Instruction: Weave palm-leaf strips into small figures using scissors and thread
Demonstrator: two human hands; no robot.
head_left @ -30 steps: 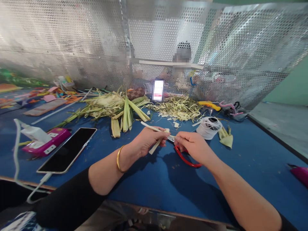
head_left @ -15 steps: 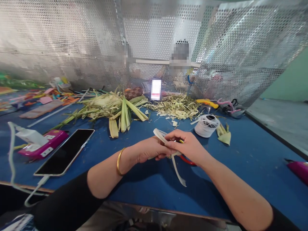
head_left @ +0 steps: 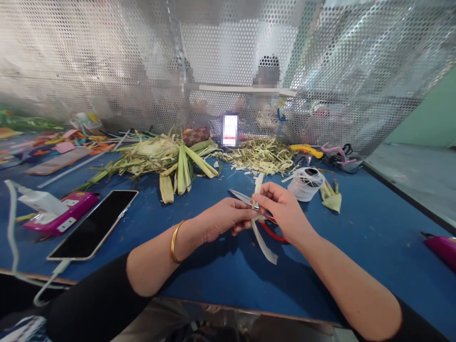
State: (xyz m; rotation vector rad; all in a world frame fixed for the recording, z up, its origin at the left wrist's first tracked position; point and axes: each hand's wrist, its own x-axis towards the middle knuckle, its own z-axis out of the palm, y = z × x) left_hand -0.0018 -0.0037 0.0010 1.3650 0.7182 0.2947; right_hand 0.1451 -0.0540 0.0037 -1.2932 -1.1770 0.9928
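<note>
A pale strip of corn husk (head_left: 264,244) is pinched between my two hands, one end standing up above the fingers and the other hanging down in a curve. My left hand (head_left: 233,216), with a gold bangle on its wrist, has its fingers closed on the strip from the left. From the right, the thumb and fingers of my right hand (head_left: 281,204) grip the same strip higher up. Red-handled scissors (head_left: 241,196) show behind and below the hands; their middle is hidden. Just beyond my right hand stands a spool of white thread (head_left: 305,185).
Corn husks (head_left: 151,156) are heaped at the back, beside a pile of shredded husk (head_left: 265,156). A phone (head_left: 94,225) on a cable and a magenta power strip (head_left: 66,213) lie left. A perforated metal screen (head_left: 221,52) closes off the table's far side.
My right hand has turned the strip's upper end from pointing left to upright. The scissors' blades, hidden before, now show. The view has shifted slightly.
</note>
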